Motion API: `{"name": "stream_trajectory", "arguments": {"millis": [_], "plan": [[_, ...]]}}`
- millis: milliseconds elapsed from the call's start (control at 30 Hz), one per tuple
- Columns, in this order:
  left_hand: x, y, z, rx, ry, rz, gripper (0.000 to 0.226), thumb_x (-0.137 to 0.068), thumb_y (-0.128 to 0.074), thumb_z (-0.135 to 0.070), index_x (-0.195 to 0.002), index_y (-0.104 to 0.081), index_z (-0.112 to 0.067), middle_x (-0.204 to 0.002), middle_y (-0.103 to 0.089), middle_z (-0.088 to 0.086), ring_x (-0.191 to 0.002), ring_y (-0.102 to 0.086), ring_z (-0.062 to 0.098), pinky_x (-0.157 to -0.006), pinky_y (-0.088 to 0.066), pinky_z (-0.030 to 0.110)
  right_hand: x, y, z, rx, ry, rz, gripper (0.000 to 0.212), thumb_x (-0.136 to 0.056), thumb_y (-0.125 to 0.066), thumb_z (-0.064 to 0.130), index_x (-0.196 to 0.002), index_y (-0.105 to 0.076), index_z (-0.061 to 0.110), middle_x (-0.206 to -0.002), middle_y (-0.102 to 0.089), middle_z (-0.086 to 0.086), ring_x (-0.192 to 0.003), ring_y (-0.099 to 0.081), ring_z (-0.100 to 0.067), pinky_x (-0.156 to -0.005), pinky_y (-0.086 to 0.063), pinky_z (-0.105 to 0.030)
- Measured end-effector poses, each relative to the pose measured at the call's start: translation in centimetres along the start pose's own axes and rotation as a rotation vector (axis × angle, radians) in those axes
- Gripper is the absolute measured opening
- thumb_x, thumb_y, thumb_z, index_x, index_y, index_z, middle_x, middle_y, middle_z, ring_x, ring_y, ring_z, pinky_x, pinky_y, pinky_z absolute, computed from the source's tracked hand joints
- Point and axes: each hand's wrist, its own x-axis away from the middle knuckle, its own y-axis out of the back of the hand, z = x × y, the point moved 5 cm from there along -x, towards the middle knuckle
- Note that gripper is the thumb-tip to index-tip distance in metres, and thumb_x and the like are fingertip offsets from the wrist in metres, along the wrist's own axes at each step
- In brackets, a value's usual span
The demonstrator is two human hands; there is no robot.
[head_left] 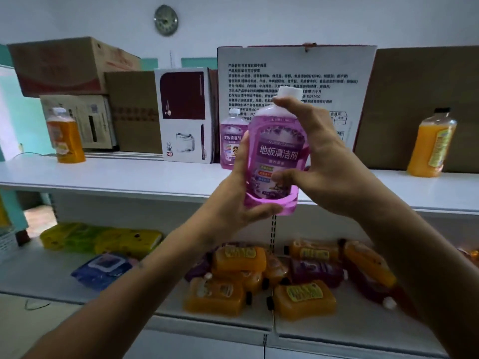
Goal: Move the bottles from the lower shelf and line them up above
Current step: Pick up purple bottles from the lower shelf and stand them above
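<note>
Nearest, on the lower shelf [51,278], a heap of bottles [261,281] lies on its side, orange ones and a few purple, their long axes flat and their caps pointing various ways. To the left on the same shelf lie a blue pack of wipes [103,270] and yellow-green packs [101,238].

Above the heap, both hands hold a purple bottle [278,156] in the air in front of the upper shelf's edge. It stands nearly upright, long axis vertical, white cap up and tipped slightly to the right, label facing the camera. The left hand [233,203] grips its lower left side, thumb curled under the base. The right hand [326,161] pinches it from the right, forefinger across the neck just below the cap and thumb pressed on the lower label.

On the upper shelf [116,174], just behind and left of the held bottle, a second purple bottle [230,141] stands upright. An orange bottle [66,136] stands far left and another orange bottle [431,143] far right, both upright, well apart.

Behind them, cardboard boxes [77,73] and a white printed box [295,73] line the back, and a round clock [166,19] hangs on the wall.
</note>
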Motion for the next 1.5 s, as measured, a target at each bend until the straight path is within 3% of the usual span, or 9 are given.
{"name": "stream_trajectory", "arguments": {"millis": [100,267,400,433,533,633,900,1267,1500], "plan": [[-2.5,0.5,2.4,-0.068,0.036,0.068,0.123,-0.076,-0.080,-0.031,-0.150,0.018,-0.040,-0.120,-0.061,-0.022,-0.105,-0.063,-0.010,-0.091,-0.053,0.019,-1.5,-0.5,-1.7,0.131,-0.033,-0.046,0.095,-0.078,-0.074,-0.011,-0.148,-0.031,0.037,-0.133,-0.030,0.001,-0.113,-0.050,-0.005,-0.077,-0.053,-0.007],[-5.1,0.2,6.1,-0.182,0.074,0.136,0.102,-0.081,-0.079,-0.027,-0.147,-0.002,-0.034,-0.125,-0.066,-0.001,-0.104,-0.066,0.004,-0.095,-0.054,0.033,-2.9,-2.4,-5.0,0.353,-0.125,-0.019,0.097,-0.079,-0.072,-0.007,-0.148,-0.027,0.043,-0.144,-0.022,-0.001,-0.118,-0.048,-0.023,-0.090,-0.060,-0.036],[-6.8,1.2,8.3,-0.267,0.117,0.166,0.094,-0.083,-0.077,-0.031,-0.148,-0.009,-0.027,-0.128,-0.064,-0.003,-0.101,-0.063,-0.002,-0.085,-0.050,0.012,-5.6,-2.5,-8.2,0.328,-0.172,0.039,0.099,-0.077,-0.069,-0.012,-0.150,-0.026,0.040,-0.145,-0.023,-0.003,-0.118,-0.047,-0.023,-0.095,-0.056,-0.035],[-7.2,1.5,8.7,-0.336,0.121,0.182,0.093,-0.085,-0.074,-0.034,-0.150,-0.008,-0.023,-0.130,-0.061,-0.001,-0.105,-0.062,0.003,-0.087,-0.049,0.013,-6.3,-2.5,-9.1,0.335,-0.184,0.047,0.099,-0.077,-0.069,-0.011,-0.150,-0.026,0.040,-0.145,-0.023,-0.003,-0.117,-0.046,-0.021,-0.096,-0.055,-0.033],[-8.2,2.1,10.5,-0.502,0.192,0.274,0.072,-0.092,-0.063,-0.046,-0.149,-0.025,-0.024,-0.143,-0.051,0.004,-0.126,-0.050,0.022,-0.107,-0.042,0.042,-8.0,-2.7,-11.7,0.390,-0.226,0.035,0.099,-0.078,-0.073,-0.008,-0.150,-0.026,0.042,-0.149,-0.022,-0.005,-0.114,-0.043,-0.018,-0.098,-0.048,-0.030],[-8.4,1.8,11.5,-0.538,0.296,0.363,0.052,-0.098,-0.049,-0.048,-0.141,-0.040,-0.021,-0.139,-0.052,0.006,-0.118,-0.052,0.022,-0.103,-0.042,0.042,-9.5,-2.7,-14.3,0.395,-0.265,0.036,0.100,-0.079,-0.073,-0.008,-0.151,-0.025,0.042,-0.152,-0.019,-0.007,-0.116,-0.043,-0.020,-0.103,-0.048,-0.038],[-8.3,1.8,12.3,-0.618,0.318,0.353,0.063,-0.099,-0.042,-0.052,-0.150,-0.033,-0.016,-0.156,-0.036,0.006,-0.139,-0.037,0.024,-0.112,-0.033,0.042,-12.5,-3.0,-19.5,0.326,-0.333,0.061,0.104,-0.080,-0.066,-0.018,-0.152,-0.023,0.043,-0.156,-0.009,-0.006,-0.123,-0.040,-0.026,-0.092,-0.056,-0.056],[-8.1,1.9,11.8,-0.624,0.289,0.338,0.050,-0.099,-0.042,-0.051,-0.135,-0.051,-0.018,-0.140,-0.052,0.005,-0.120,-0.051,0.022,-0.099,-0.043,0.040,-14.0,-3.8,-21.7,0.443,-0.370,0.042,0.109,-0.081,-0.064,-0.017,-0.151,-0.016,0.051,-0.156,-0.010,-0.009,-0.112,-0.052,-0.027,-0.087,-0.059,-0.049],[-7.9,2.0,11.3,-0.657,0.292,0.315,0.042,-0.098,-0.042,-0.047,-0.121,-0.057,-0.015,-0.125,-0.059,0.006,-0.107,-0.055,0.023,-0.092,-0.047,0.042,-13.5,-3.8,-21.5,0.522,-0.363,0.032,0.111,-0.083,-0.064,-0.014,-0.153,-0.008,0.052,-0.162,0.002,-0.012,-0.111,-0.056,-0.030,-0.086,-0.060,-0.043]]}}
